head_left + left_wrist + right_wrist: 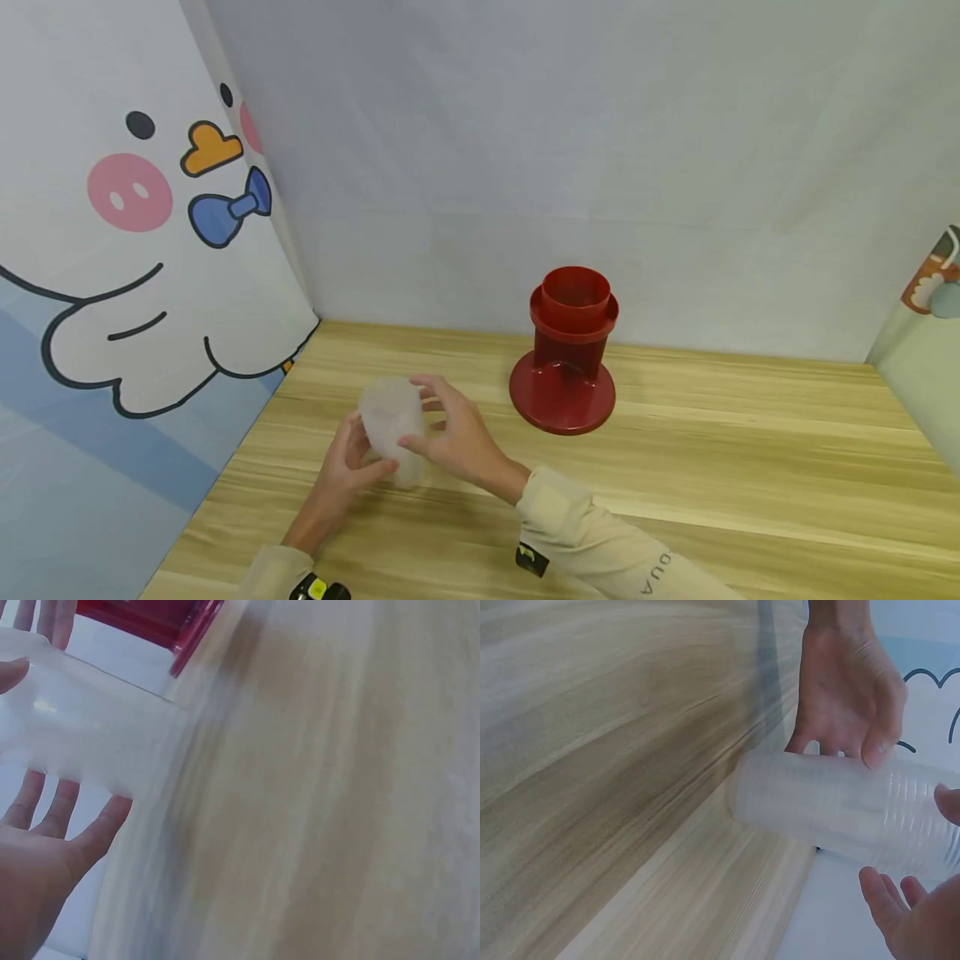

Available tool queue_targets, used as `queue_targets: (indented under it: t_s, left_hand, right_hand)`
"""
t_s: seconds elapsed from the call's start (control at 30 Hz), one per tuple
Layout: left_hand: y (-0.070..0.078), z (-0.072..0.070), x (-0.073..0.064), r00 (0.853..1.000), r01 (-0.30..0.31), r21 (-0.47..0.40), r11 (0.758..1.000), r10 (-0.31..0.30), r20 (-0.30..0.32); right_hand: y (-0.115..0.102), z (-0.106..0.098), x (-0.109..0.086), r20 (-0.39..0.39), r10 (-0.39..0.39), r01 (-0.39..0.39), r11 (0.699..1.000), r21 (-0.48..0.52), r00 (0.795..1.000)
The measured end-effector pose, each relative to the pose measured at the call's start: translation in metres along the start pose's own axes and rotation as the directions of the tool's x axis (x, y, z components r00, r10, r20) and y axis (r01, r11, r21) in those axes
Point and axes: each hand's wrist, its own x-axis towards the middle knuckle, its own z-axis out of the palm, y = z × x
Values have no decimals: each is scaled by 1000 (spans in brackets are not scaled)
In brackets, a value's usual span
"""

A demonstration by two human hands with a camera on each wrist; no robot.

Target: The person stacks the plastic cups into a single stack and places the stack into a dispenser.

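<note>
A stack of clear plastic cups (392,417), ridged near its top in the right wrist view, stands between both hands at the left part of the wooden table. My left hand (347,467) holds its lower left side. In the right wrist view, the left thumb (877,750) lies along the cups' edge, and in the left wrist view the left fingertips (66,787) meet their underside. The right hand (461,429) is round the upper right side, its thumb over the cups and its fingers at the far edge.
To the right stands a red plastic stand (562,400) with a round base and a tube-shaped top, near the pale back wall (570,150). A cartoon-printed sheet (150,267) borders the table (750,467) on the left, and another print is at the right edge.
</note>
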Motion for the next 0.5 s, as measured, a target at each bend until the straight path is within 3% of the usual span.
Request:
queue_targets:
  t_s: [0.2,0.5]
  left_hand:
    - [6,4,1,998,-63,3,998,63,14]
    - [13,11,2,996,-92,6,996,92,20]
  right_hand:
    - [-1,-2,-4,-29,1,-1,1000,6,1000]
    - [-6,-8,-9,-51,5,-5,1000,-10,999]
